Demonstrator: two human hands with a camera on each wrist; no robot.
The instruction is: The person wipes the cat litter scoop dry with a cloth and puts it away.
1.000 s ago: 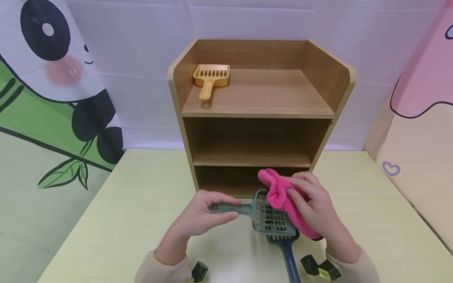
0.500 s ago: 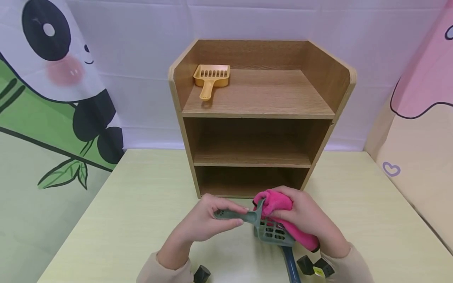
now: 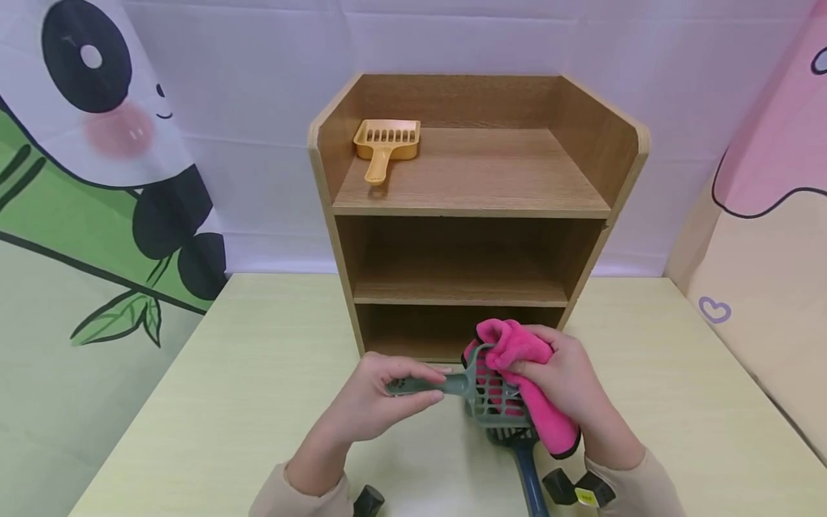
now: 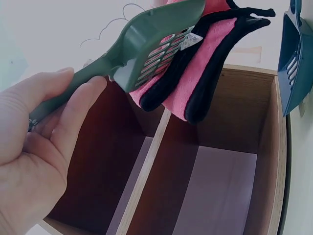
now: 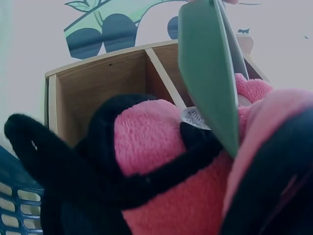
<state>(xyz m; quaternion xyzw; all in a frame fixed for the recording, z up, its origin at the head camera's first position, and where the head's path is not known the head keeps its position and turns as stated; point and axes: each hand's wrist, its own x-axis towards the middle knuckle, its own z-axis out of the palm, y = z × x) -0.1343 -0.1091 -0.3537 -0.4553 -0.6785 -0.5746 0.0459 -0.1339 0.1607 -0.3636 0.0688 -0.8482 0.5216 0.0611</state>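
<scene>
My left hand (image 3: 381,398) pinches the handle of a green slotted litter scoop (image 3: 497,395), thumb on one side and fingers on the other. In the left wrist view the scoop (image 4: 161,39) is held up with its slots against a pink cloth (image 4: 215,58) edged in black. My right hand (image 3: 565,373) grips that cloth (image 3: 517,345), bunched at the scoop's right side; pink shows through the slots. Below them on the table lies a dark blue scoop (image 3: 528,474), its head partly covered by the green one. The right wrist view is mostly filled by cloth (image 5: 146,132).
A wooden shelf unit (image 3: 472,212) with several levels stands at the back of the pale table (image 3: 258,373). On its top level, at the left, lies a yellow slotted scoop (image 3: 386,143). A printed curtain (image 3: 258,108) hangs behind.
My right hand moved the cloth down and left onto the scoop, then back up a little. The green scoop tipped and levelled again in my left hand, which shifted slightly right.
</scene>
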